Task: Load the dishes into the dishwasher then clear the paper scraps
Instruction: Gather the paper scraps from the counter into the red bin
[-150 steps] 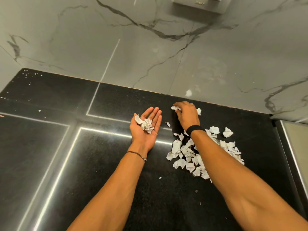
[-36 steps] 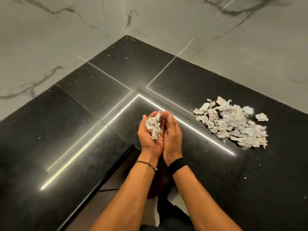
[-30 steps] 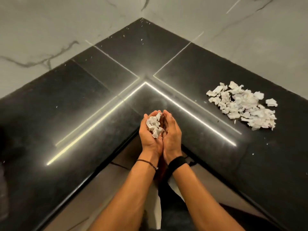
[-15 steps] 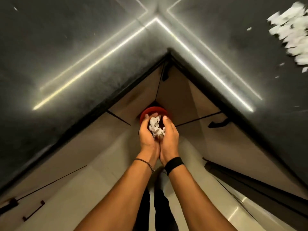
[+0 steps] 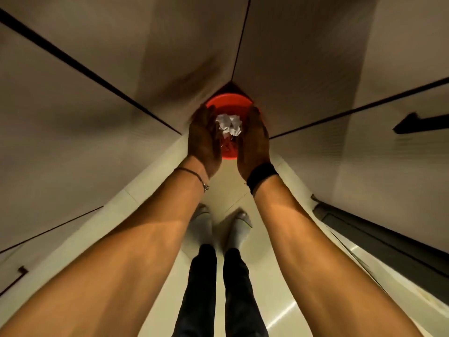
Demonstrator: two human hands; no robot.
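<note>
— How many hands at the red bin (image 5: 227, 107)?
— Two! My left hand (image 5: 204, 139) on its left, one clump of paper scraps (image 5: 228, 127) over its mouth, my right hand (image 5: 254, 139) on its right. Palms spread, gripping nothing. Cabinet fronts (image 5: 97, 142) crowd behind the bin.

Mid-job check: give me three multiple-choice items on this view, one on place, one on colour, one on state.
1. Where are the paper scraps? A on the floor by the feet; B between the left hand and right hand, over the bin; C on a shelf.
2. The bin's colour? A blue; B red; C green.
3. The hands? A fists; B palms pressed together; C apart, fingers straight.
B: scraps show white in the gap. B: red rim. C: bin visible between palms.
</note>
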